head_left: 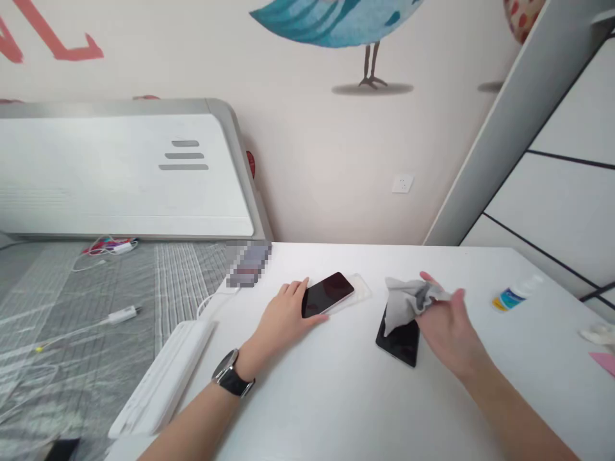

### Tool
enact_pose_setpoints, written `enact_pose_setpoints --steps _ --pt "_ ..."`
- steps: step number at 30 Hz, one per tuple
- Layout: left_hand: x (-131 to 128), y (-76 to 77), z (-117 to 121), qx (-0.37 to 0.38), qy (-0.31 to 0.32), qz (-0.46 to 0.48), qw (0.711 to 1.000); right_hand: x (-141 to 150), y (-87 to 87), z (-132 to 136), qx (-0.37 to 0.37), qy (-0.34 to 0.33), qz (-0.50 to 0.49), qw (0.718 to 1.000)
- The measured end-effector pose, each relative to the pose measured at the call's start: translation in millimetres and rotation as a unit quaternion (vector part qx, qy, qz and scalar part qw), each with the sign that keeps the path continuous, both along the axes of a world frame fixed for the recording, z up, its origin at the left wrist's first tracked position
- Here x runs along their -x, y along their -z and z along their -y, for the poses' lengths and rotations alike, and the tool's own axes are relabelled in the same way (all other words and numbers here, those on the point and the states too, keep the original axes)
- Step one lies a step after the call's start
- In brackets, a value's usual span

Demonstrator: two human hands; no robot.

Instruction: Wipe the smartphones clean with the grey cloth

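My left hand [283,317] rests on the white table [336,397], fingers curled round the near end of a dark-screened phone [329,293] that lies on a clear case [361,288]. A wristwatch [229,374] is on that arm. My right hand [444,330] pinches a grey cloth [407,302] and holds it over the top of a second black phone [400,342] lying flat on the table. The cloth hides the far part of that phone.
A small bottle with a blue and yellow label [512,296] lies at the right. A white power strip [163,378] sits at the table's left edge. Cables [110,246] lie on the grey bedding to the left, below a white air conditioner [125,173].
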State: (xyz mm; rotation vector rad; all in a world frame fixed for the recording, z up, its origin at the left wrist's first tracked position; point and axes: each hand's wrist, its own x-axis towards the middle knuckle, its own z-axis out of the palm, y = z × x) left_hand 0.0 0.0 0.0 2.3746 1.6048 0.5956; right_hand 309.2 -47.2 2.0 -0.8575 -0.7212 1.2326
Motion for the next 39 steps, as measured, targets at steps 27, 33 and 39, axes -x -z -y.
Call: enact_pose_setpoints --steps 27,33,39 --pt "-12 12.0 161 -0.041 -0.022 0.049 0.998 73 2.3 101 -0.173 -0.069 0.461 0.868" --pt "-5 23.9 168 0.004 -0.029 0.024 0.999 106 24.5 114 -0.237 -0.253 0.697 0.627" --pt "6 30.8 175 0.048 -0.014 0.11 0.993 108 35.9 125 -0.225 -0.16 0.754 0.596"
